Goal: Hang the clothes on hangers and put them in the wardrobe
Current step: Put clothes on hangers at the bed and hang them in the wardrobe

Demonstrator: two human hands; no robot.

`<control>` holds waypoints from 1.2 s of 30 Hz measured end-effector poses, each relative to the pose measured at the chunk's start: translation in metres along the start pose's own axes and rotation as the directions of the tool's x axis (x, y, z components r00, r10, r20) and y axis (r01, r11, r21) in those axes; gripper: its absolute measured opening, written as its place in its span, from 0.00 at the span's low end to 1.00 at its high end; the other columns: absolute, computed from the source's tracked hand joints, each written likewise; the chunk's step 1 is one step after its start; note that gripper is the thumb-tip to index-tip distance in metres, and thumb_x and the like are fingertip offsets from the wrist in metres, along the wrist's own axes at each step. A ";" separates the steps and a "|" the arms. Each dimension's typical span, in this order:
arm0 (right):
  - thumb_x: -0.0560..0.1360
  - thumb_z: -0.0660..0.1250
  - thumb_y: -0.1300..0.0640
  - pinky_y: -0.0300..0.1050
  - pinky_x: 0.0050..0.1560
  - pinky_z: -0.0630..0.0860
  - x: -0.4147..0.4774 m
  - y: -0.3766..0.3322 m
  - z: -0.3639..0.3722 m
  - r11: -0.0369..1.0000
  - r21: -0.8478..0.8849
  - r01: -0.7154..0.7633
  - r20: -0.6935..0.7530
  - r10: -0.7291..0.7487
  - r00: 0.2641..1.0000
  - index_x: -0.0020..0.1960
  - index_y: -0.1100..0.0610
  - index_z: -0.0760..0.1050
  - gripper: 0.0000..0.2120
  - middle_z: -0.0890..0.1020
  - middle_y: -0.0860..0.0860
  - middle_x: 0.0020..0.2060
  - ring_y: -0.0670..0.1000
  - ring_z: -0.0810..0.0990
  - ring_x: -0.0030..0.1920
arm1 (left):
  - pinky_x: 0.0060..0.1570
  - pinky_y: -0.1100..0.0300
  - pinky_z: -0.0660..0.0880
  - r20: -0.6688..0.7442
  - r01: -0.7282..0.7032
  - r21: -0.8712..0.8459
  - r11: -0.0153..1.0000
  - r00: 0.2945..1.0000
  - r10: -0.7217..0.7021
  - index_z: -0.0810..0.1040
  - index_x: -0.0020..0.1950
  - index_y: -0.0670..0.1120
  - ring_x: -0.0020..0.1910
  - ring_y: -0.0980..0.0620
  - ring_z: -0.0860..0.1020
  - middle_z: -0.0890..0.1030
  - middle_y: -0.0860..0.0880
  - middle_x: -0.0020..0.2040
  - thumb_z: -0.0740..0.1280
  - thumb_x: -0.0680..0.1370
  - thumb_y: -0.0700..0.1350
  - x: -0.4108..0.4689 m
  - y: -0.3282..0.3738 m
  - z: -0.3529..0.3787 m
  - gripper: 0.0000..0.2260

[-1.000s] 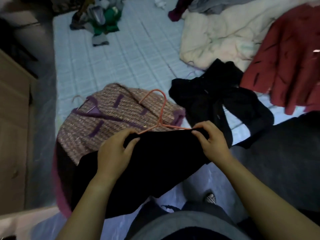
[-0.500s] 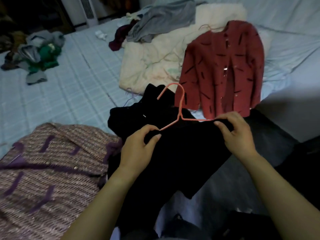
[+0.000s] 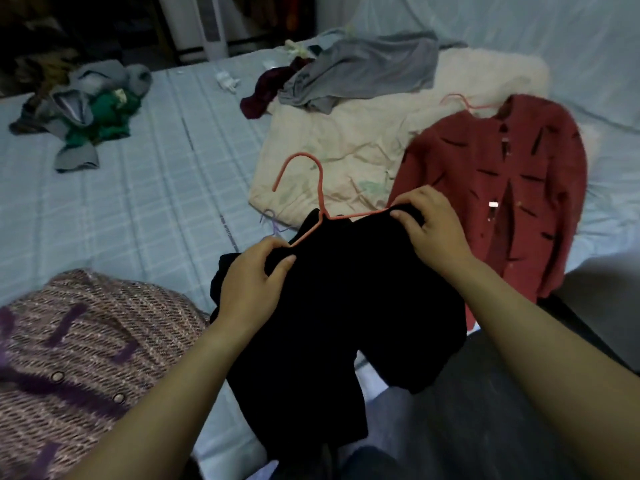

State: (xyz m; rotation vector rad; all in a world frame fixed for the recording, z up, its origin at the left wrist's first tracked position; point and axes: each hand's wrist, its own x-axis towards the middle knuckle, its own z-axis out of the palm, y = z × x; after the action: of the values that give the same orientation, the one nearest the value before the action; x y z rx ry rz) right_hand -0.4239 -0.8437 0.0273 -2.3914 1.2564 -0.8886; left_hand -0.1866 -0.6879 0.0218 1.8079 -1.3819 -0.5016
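Observation:
I hold a black garment [image 3: 346,306] draped on an orange-pink wire hanger [image 3: 320,188], lifted over the bed. My left hand [image 3: 252,282] pinches the garment's left shoulder over the hanger arm. My right hand [image 3: 429,226] grips the right shoulder the same way. The hanger's hook sticks up between the hands, and its arms are mostly hidden in the cloth. A red cardigan [image 3: 512,188] on its own pink hanger [image 3: 460,102] lies on the bed to the right. A pink tweed jacket [image 3: 76,368] with purple trim lies at lower left.
The bed [image 3: 138,202] has a pale blue checked cover. A cream quilt [image 3: 346,140] lies in the middle with a grey garment [image 3: 363,71] and a maroon one [image 3: 259,95] on it. A pile of grey and green clothes [image 3: 93,109] sits far left. A white fan [image 3: 211,22] stands behind the bed.
My view has swung right and up, from the tweed jacket toward the red cardigan. Both hands carried the black garment on its hanger up and right, keeping their grip.

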 end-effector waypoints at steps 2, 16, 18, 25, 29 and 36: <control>0.74 0.60 0.48 0.47 0.52 0.70 0.022 0.015 0.017 1.000 -0.009 -0.022 0.043 0.022 0.999 0.51 0.55 0.78 0.14 0.77 0.52 0.46 0.54 0.75 0.48 | 0.41 0.66 0.69 0.016 -0.015 0.089 0.996 1.000 0.014 0.77 0.50 0.52 0.44 0.60 0.74 0.76 0.59 0.43 0.66 0.77 0.47 0.027 -0.014 0.009 0.03; 0.74 0.67 0.54 0.44 0.60 0.68 0.100 0.065 0.175 0.990 0.115 0.076 0.577 -0.129 0.806 0.58 0.59 0.78 0.15 0.81 0.56 0.54 0.58 0.78 0.56 | 0.52 0.49 0.74 0.012 0.365 0.557 0.746 0.894 -0.447 0.71 0.66 0.52 0.55 0.43 0.76 0.77 0.46 0.58 0.53 0.75 0.62 0.087 -0.117 0.056 0.24; 0.74 0.65 0.51 0.39 0.62 0.64 0.094 0.043 0.191 0.979 0.181 0.096 0.630 -0.191 0.753 0.59 0.59 0.77 0.17 0.80 0.56 0.56 0.56 0.77 0.58 | 0.52 0.50 0.74 -0.012 0.420 0.565 0.711 0.865 -0.501 0.71 0.67 0.52 0.54 0.45 0.76 0.78 0.47 0.57 0.49 0.74 0.65 0.070 -0.125 0.049 0.29; 0.77 0.64 0.49 0.41 0.66 0.62 0.066 -0.059 0.243 0.920 0.361 0.155 0.714 -0.379 0.588 0.67 0.58 0.70 0.22 0.73 0.55 0.65 0.54 0.70 0.66 | 0.51 0.49 0.75 -0.202 0.620 0.506 0.600 0.761 -0.616 0.74 0.64 0.51 0.54 0.42 0.78 0.79 0.46 0.57 0.48 0.72 0.64 -0.001 -0.148 -0.010 0.30; 0.77 0.64 0.51 0.47 0.63 0.67 0.049 -0.132 0.283 0.884 0.427 0.191 0.732 -0.462 0.501 0.66 0.60 0.71 0.21 0.74 0.58 0.62 0.58 0.72 0.62 | 0.53 0.50 0.76 -0.298 0.696 0.424 0.579 0.711 -0.636 0.76 0.62 0.49 0.54 0.43 0.78 0.80 0.45 0.56 0.51 0.73 0.64 -0.044 -0.172 -0.064 0.28; 0.75 0.56 0.44 0.48 0.63 0.67 0.015 -0.265 0.375 0.879 0.417 0.229 0.765 -0.476 0.433 0.66 0.60 0.71 0.26 0.75 0.59 0.61 0.58 0.73 0.60 | 0.53 0.53 0.73 -0.288 0.728 0.380 0.571 0.679 -0.675 0.72 0.66 0.50 0.55 0.45 0.76 0.76 0.46 0.60 0.55 0.78 0.61 -0.100 -0.288 -0.193 0.23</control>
State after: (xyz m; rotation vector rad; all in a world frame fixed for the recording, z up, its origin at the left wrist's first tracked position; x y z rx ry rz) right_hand -0.0082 -0.7121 -0.1165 -2.3528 0.2018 0.1572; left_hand 0.0968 -0.5006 -0.0996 2.7661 -0.6531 -0.4693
